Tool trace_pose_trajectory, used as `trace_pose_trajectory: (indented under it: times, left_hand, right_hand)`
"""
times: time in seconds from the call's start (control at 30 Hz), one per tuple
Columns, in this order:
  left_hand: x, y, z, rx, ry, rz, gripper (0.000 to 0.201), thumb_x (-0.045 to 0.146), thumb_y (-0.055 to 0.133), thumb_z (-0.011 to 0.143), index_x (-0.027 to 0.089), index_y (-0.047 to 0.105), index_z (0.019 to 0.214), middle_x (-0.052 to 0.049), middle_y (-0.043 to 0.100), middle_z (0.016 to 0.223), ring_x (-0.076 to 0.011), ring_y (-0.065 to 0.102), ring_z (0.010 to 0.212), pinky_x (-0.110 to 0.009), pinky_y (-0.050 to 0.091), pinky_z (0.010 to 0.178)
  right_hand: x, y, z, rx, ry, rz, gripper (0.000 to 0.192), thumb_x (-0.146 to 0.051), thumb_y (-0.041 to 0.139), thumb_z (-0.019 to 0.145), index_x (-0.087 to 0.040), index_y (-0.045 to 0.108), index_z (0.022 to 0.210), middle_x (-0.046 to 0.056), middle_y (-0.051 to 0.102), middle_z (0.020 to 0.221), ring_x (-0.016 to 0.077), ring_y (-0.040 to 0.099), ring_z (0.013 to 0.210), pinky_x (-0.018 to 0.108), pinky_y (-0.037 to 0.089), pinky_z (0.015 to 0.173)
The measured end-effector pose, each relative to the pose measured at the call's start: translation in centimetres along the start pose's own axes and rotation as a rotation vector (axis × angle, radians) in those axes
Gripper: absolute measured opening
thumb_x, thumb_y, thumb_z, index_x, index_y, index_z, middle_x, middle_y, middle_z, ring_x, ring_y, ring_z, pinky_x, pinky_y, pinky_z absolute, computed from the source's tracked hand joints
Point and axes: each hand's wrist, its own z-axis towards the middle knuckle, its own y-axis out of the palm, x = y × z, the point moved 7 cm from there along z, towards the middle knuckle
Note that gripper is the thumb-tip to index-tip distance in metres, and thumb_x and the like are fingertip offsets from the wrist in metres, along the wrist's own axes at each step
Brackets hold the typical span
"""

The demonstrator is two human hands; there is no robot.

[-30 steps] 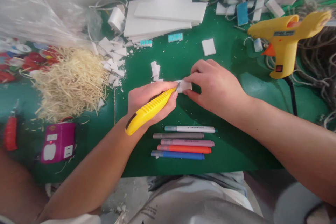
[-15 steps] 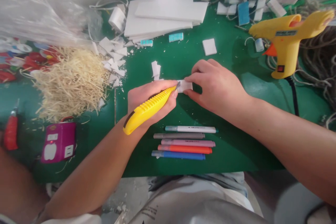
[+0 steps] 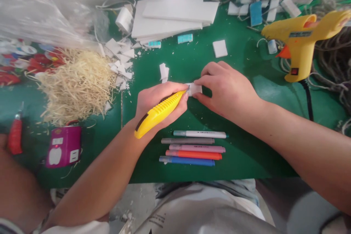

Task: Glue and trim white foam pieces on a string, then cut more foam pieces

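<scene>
My left hand (image 3: 159, 98) grips a yellow utility knife (image 3: 159, 114), its blade tip against a small white foam piece (image 3: 195, 89) on the green mat (image 3: 241, 153). My right hand (image 3: 225, 87) pinches that foam piece from the right and holds it down. Just below the hands lie several marker pens (image 3: 193, 148) in a row. White foam offcuts (image 3: 163, 71) lie just above the knife hand.
A yellow glue gun (image 3: 300, 40) stands at the right. White foam boards (image 3: 172, 16) are stacked at the back, with scraps (image 3: 120, 60) beside a pile of straw (image 3: 76, 84). A magenta box (image 3: 63, 147) and red-handled tool (image 3: 15, 135) lie at left. Rope (image 3: 334, 58) at far right.
The knife handle has shifted slightly right and tilted closer to the foam piece. Both hands stay on the same spot.
</scene>
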Motion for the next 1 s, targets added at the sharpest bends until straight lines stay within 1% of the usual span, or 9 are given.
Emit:
trace_pose_trajectory:
  times: [0.2, 0.3, 0.4, 0.47, 0.53, 0.7, 0.87, 1.0]
  left_hand:
    - [0.2, -0.27, 0.15, 0.003, 0.026, -0.037, 0.015, 0.032, 0.065, 0.091, 0.026, 0.079, 0.091, 0.001, 0.081, 0.084, -0.015, 0.073, 0.065, -0.025, 0.061, 0.065]
    - [0.03, -0.31, 0.03, -0.011, -0.01, -0.044, 0.018, 0.034, 0.065, 0.092, 0.026, 0.08, 0.092, 0.001, 0.082, 0.085, -0.0152, 0.073, 0.067, -0.025, 0.061, 0.067]
    - [-0.25, -0.31, -0.14, -0.04, -0.088, -0.08, 0.02, 0.034, 0.064, 0.092, 0.025, 0.081, 0.096, 0.001, 0.082, 0.088, -0.014, 0.074, 0.07, -0.023, 0.062, 0.073]
    - [-0.38, -0.49, -0.17, -0.028, -0.138, -0.103, 0.02, 0.033, 0.065, 0.092, 0.025, 0.082, 0.099, 0.002, 0.082, 0.089, -0.0126, 0.074, 0.07, -0.02, 0.062, 0.075]
    - [-0.35, -0.59, -0.1, -0.012, -0.158, -0.114, 0.02, 0.032, 0.066, 0.092, 0.024, 0.082, 0.1, 0.003, 0.082, 0.091, -0.012, 0.075, 0.071, -0.019, 0.062, 0.077]
    - [-0.2, -0.11, 0.04, -0.028, -0.136, -0.148, 0.017, 0.028, 0.067, 0.093, 0.023, 0.081, 0.102, 0.003, 0.082, 0.096, -0.0106, 0.077, 0.076, -0.016, 0.061, 0.081]
    - [-0.2, -0.1, -0.1, -0.027, -0.131, -0.131, 0.017, 0.03, 0.067, 0.093, 0.023, 0.081, 0.102, 0.003, 0.082, 0.093, -0.0104, 0.075, 0.072, -0.017, 0.06, 0.079]
    - [-0.12, -0.18, -0.12, -0.038, -0.126, -0.133, 0.017, 0.028, 0.067, 0.093, 0.023, 0.08, 0.103, 0.002, 0.082, 0.095, -0.0115, 0.076, 0.076, -0.017, 0.06, 0.08]
  right_hand:
    - [-0.11, -0.1, 0.04, -0.011, 0.008, -0.007, 0.018, -0.023, 0.065, 0.093, -0.014, 0.08, 0.097, 0.015, 0.07, 0.103, 0.0277, 0.056, 0.092, 0.04, 0.043, 0.07]
    - [-0.1, -0.07, 0.03, -0.022, 0.014, -0.004, 0.019, -0.022, 0.064, 0.093, -0.014, 0.08, 0.098, 0.015, 0.07, 0.104, 0.028, 0.055, 0.093, 0.041, 0.043, 0.071]
    - [-0.06, -0.04, 0.02, -0.017, 0.003, 0.006, 0.02, -0.022, 0.064, 0.093, -0.013, 0.08, 0.098, 0.015, 0.069, 0.103, 0.0277, 0.055, 0.093, 0.04, 0.043, 0.071]
    - [-0.03, -0.05, 0.01, -0.007, -0.011, 0.014, 0.02, -0.022, 0.063, 0.093, -0.014, 0.08, 0.097, 0.015, 0.069, 0.103, 0.0274, 0.055, 0.093, 0.04, 0.043, 0.071]
    - [0.04, -0.03, 0.01, -0.004, -0.019, 0.016, 0.02, -0.022, 0.062, 0.094, -0.015, 0.08, 0.097, 0.015, 0.069, 0.102, 0.0273, 0.056, 0.093, 0.04, 0.043, 0.071]
    - [0.18, 0.08, 0.01, -0.015, -0.007, 0.007, 0.022, -0.025, 0.062, 0.095, -0.015, 0.081, 0.097, 0.015, 0.07, 0.102, 0.0278, 0.057, 0.093, 0.04, 0.044, 0.071]
    - [0.07, 0.0, 0.05, -0.008, -0.006, 0.005, 0.02, -0.024, 0.062, 0.094, -0.015, 0.081, 0.097, 0.015, 0.07, 0.102, 0.0283, 0.056, 0.094, 0.041, 0.045, 0.072]
    - [0.13, 0.12, 0.08, -0.032, 0.009, 0.004, 0.02, -0.024, 0.065, 0.093, -0.014, 0.08, 0.099, 0.015, 0.069, 0.104, 0.0291, 0.057, 0.096, 0.041, 0.045, 0.072]
